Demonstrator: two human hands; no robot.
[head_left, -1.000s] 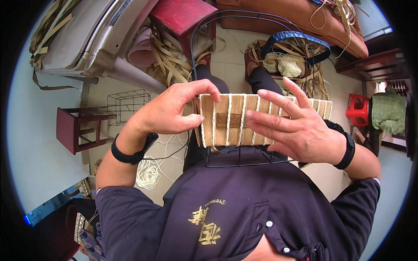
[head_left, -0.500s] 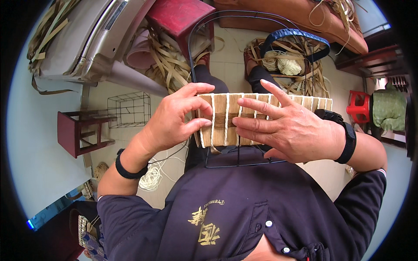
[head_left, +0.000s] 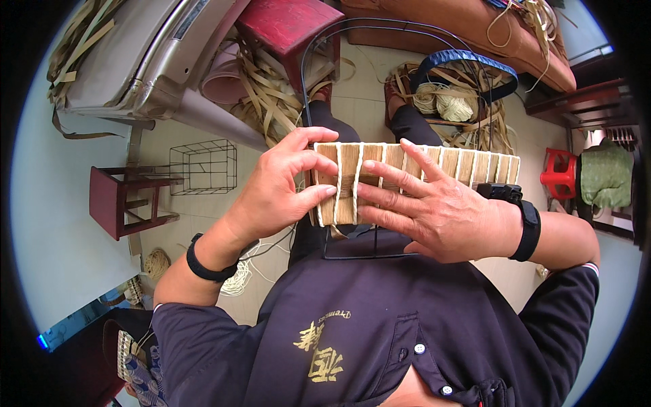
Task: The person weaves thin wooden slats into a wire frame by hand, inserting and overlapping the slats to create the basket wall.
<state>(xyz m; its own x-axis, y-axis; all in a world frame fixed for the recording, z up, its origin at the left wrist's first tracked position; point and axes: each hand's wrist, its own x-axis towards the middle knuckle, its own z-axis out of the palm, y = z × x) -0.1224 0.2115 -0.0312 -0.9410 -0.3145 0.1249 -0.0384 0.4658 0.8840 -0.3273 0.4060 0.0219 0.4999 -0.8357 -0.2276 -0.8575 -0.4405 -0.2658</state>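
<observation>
In front of my torso is a basket piece point(head_left: 348, 161) of tan flat strips, crossed by several white twisted cords and set on a black wire frame point(head_left: 376, 257). A thin wire arch rises beyond it. My left hand point(head_left: 293, 178) grips the basket piece's left end, thumb on the near side and fingers curled over the face. Over the middle of the same face lies my right hand point(head_left: 434, 207), its fingers stretched and spread, tips close to the left thumb. The palm hides part of the lower edge.
Beyond my feet, a blue-rimmed basket point(head_left: 498, 64) holds balls of cream cord point(head_left: 453, 107) and tan strips. A red stool point(head_left: 288, 24), pink bucket point(head_left: 222, 78) and loose strips stand far left. A wire cage point(head_left: 203, 168) and dark red stool point(head_left: 108, 203) are left; a red plastic stool point(head_left: 560, 169) is right.
My right hand has slid a little left along the face, uncovering more cords toward the right end. My left hand keeps its hold on the left end.
</observation>
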